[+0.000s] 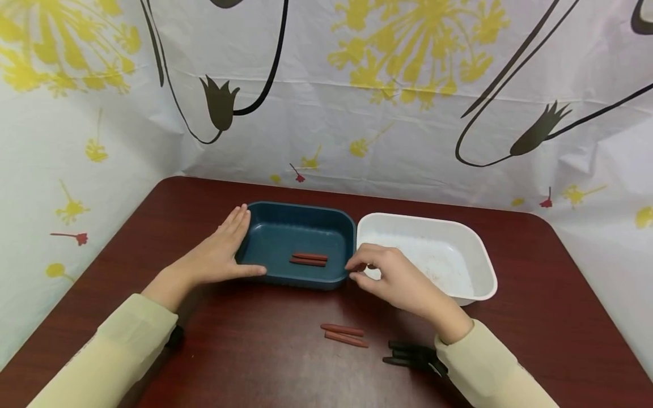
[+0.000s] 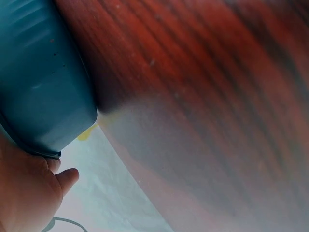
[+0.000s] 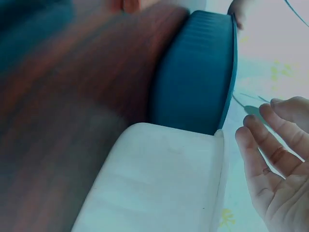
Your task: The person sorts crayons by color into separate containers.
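Note:
My left hand (image 1: pixel 216 258) rests on the left end of a dark blue tray (image 1: pixel 272 243), straight fingers along its side and thumb over the front rim. In the left wrist view, that hand (image 2: pixel 29 188) touches the rim of the same tray. Two reddish-brown crayon-like sticks (image 1: pixel 308 262) lie side by side inside it. My right hand (image 1: pixel 393 280) hovers at the tray's front right corner, overlapping a white tray (image 1: pixel 461 269). Its fingers bend loosely, and the right wrist view shows nothing in that hand (image 3: pixel 285 183).
Two more reddish-brown sticks (image 1: pixel 347 339) lie on the dark red table (image 1: pixel 245 351) in front of the blue tray. Several black sticks (image 1: pixel 403 361) lie beside my right sleeve. The trays stand side by side. A patterned white sheet (image 1: pixel 306 124) hangs behind the table.

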Tool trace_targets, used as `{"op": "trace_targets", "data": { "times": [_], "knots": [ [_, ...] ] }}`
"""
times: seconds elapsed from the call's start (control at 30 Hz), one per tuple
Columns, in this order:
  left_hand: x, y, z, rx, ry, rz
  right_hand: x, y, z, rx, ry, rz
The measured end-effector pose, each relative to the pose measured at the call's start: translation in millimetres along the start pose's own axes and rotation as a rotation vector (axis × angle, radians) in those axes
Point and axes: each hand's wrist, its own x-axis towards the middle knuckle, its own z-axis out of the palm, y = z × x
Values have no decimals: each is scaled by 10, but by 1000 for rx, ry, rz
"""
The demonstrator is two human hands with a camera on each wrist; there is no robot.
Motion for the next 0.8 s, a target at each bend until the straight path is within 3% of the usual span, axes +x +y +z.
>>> {"op": "trace_targets", "data": {
  "times": [0.23, 0.47, 0.8],
  "knots": [
    [16, 11, -53, 8, 2, -2, -148, -24, 97, 61, -113, -44],
    [19, 3, -70, 14, -3, -8, -167, -42, 268, -18, -290, 17],
    [-1, 11, -16, -3, -2, -4, -201, 2, 410, -119, -360, 31]
  ]
}}
